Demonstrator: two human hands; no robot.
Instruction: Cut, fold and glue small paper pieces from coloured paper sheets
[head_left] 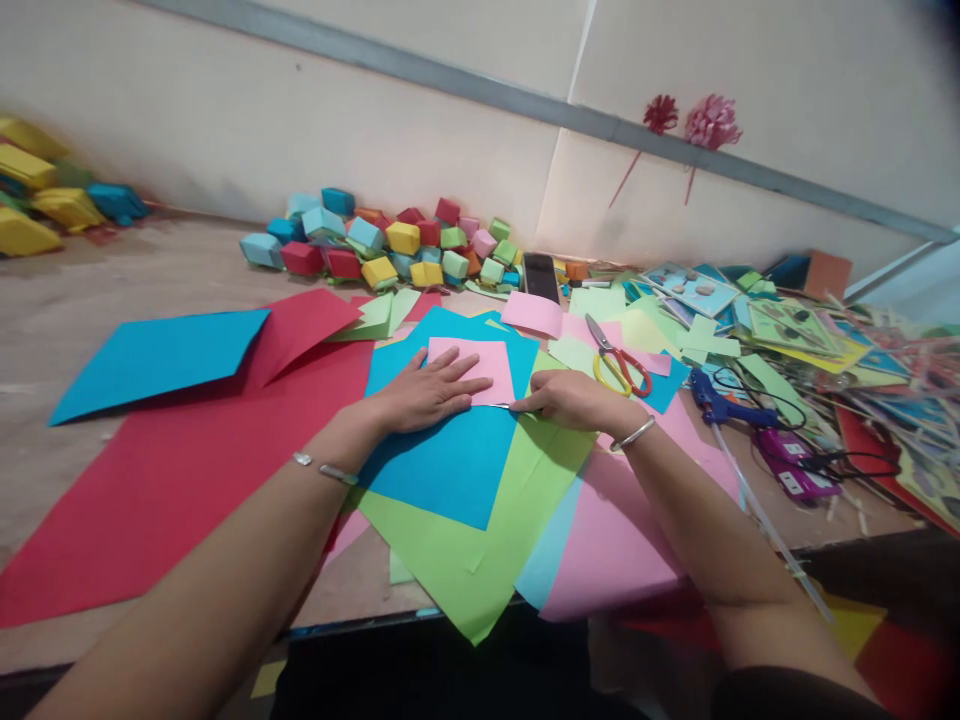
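Observation:
A small pink paper (491,366) lies on a blue sheet (457,455). My left hand (427,392) is spread flat, its fingers across the pink paper and its palm on the blue sheet. At the paper's lower right corner, my right hand (566,400) has its index finger extended and the other fingers curled. A thin light line, too small to make out, runs along the paper's lower edge to that fingertip. Beneath the blue sheet is a green sheet (480,560). Scissors (619,358) with red and yellow handles rest just beyond my right hand.
Folded paper boxes (364,237) line the wall, with a phone (540,277) beside them. Red sheets (202,480) and a folded blue sheet (157,360) lie left. At right are a blue glue gun (724,405), a purple power strip (795,465) and piled cards (795,330).

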